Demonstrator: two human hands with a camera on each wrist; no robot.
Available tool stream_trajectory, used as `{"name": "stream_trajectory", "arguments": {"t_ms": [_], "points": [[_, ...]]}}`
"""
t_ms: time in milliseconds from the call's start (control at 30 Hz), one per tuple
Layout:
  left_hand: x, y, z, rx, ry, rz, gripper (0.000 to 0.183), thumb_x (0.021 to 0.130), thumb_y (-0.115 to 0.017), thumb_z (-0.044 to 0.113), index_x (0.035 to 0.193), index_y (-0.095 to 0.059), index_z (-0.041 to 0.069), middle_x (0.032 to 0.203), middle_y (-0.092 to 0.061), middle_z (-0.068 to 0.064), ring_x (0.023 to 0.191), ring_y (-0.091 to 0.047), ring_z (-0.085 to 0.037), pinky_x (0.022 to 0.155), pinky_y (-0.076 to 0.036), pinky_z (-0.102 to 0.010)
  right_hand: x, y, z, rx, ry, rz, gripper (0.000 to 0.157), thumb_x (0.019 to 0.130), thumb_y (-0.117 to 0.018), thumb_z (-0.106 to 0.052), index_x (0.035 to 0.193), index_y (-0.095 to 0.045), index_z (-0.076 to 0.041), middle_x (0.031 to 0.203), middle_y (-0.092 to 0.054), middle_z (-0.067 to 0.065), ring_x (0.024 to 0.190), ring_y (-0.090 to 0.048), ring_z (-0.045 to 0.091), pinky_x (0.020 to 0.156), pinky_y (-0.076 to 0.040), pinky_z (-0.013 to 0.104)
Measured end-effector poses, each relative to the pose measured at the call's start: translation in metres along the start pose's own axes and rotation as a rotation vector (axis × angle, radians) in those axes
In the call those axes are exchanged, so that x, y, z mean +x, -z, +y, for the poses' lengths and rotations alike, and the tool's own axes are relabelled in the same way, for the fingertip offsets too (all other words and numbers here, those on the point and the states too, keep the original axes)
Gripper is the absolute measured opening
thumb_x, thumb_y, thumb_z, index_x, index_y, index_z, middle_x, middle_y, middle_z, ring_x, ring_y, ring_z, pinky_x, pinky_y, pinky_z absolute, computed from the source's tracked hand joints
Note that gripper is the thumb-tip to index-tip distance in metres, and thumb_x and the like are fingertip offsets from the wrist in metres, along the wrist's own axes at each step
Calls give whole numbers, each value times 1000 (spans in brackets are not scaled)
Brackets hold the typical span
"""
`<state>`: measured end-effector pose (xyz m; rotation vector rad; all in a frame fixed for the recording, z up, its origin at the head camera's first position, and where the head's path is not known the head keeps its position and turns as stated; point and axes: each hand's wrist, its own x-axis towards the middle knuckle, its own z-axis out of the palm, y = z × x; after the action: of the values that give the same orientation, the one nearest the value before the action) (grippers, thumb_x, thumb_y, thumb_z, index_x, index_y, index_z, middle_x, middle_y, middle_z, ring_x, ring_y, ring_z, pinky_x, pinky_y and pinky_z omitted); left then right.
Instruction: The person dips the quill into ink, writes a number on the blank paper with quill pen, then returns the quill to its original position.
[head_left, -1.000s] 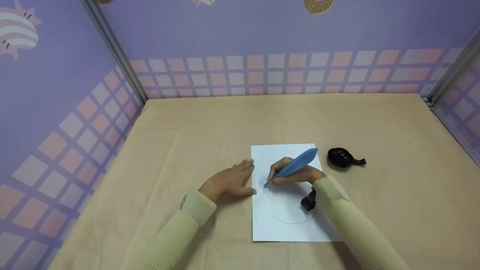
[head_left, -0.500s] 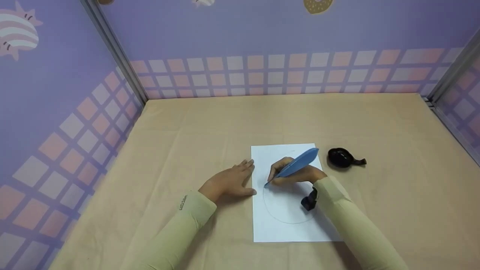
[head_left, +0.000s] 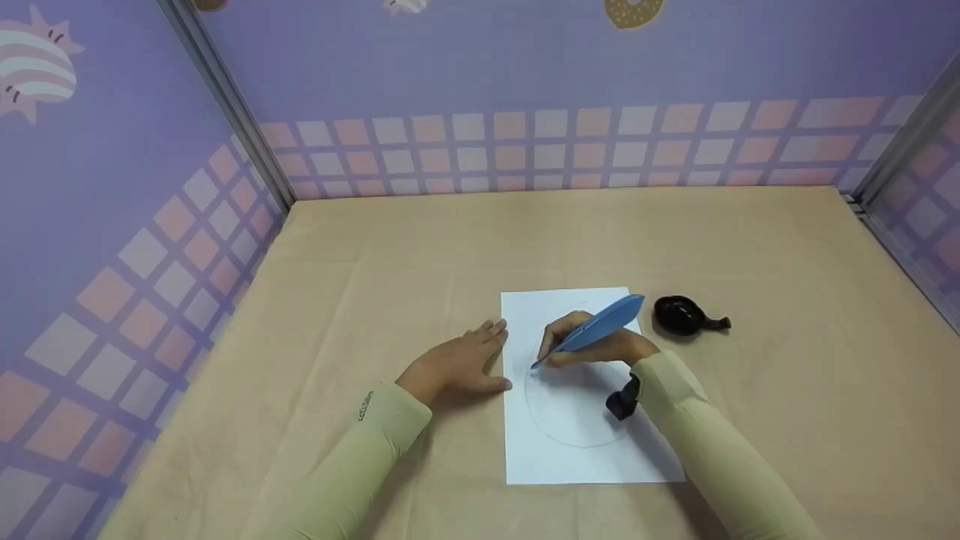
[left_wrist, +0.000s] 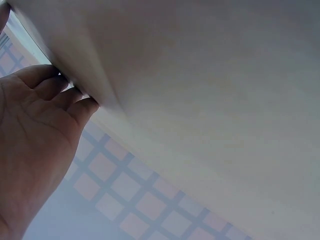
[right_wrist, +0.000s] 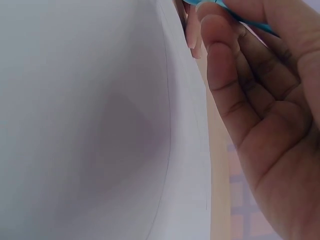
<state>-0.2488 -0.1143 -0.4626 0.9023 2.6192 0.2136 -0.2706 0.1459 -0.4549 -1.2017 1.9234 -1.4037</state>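
Note:
My right hand (head_left: 574, 346) pinches a blue feather-shaped pen (head_left: 600, 324) between thumb and fingers, its tip at the curve's upper left end. Under it lies a white sheet of paper (head_left: 525, 463), bearing a thin rounded outline that runs down the left and along the bottom. The right wrist view shows this drawn line (right_wrist: 169, 100) close up, with the curled fingers beside it. With fingers spread, my left hand (head_left: 459, 364) rests at the sheet's left edge. In the left wrist view its fingertips (left_wrist: 89, 102) touch down on the surface.
A glossy black rounded object with a short stem (head_left: 681, 316) lies just right of the paper's top corner. A small black device (head_left: 621, 403) hangs at my right wrist. The beige tablecloth (head_left: 390, 255) reaches patterned walls (head_left: 510, 67) at the back and sides.
My right hand and the pen have shifted slightly up and to the right, the tip staying close to the line. The left hand keeps its place.

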Motion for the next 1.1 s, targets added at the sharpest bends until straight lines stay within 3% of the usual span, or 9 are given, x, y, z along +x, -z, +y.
{"name": "stream_trajectory", "arguments": {"t_ms": [333, 667, 967, 1100], "points": [[-1, 1, 0, 8, 0, -6, 87, 92, -49, 58, 154, -16, 6, 163, -8, -5, 151, -7, -23, 122, -17, -40, -8, 4, 0, 18, 4, 31, 12, 85, -65, 6, 94, -65, 14, 90, -69, 18, 80, -59, 4, 74, -48, 17], [-1, 2, 2, -11, 11, -7, 88, 92, -50, 58, 154, -16, 6, 163, -8, -5, 151, -6, -23, 122, -15, -40, -17, 10, -5, -58, -56, 91, 14, 87, -66, -1, 96, -68, 10, 93, -67, 26, 78, -59, 4, 72, -49, 16], [-2, 2, 2, -17, 18, -13, 88, 92, -50, 58, 154, -16, 7, 163, -7, -4, 151, -5, -22, 123, -14, -40, -25, 13, -8, -111, -55, 148, 15, 89, -66, -3, 96, -67, 9, 92, -68, 23, 74, -56, 3, 67, -47, 17], [-2, 1, 2, -20, 14, -17, 88, 92, -51, 57, 154, -16, 6, 163, -7, -4, 151, -5, -22, 123, -14, -40, -29, 15, -7, -108, -110, 179, 18, 89, -67, -8, 98, -67, 8, 94, -68, 19, 75, -56, 3, 67, -47, 17]]}}
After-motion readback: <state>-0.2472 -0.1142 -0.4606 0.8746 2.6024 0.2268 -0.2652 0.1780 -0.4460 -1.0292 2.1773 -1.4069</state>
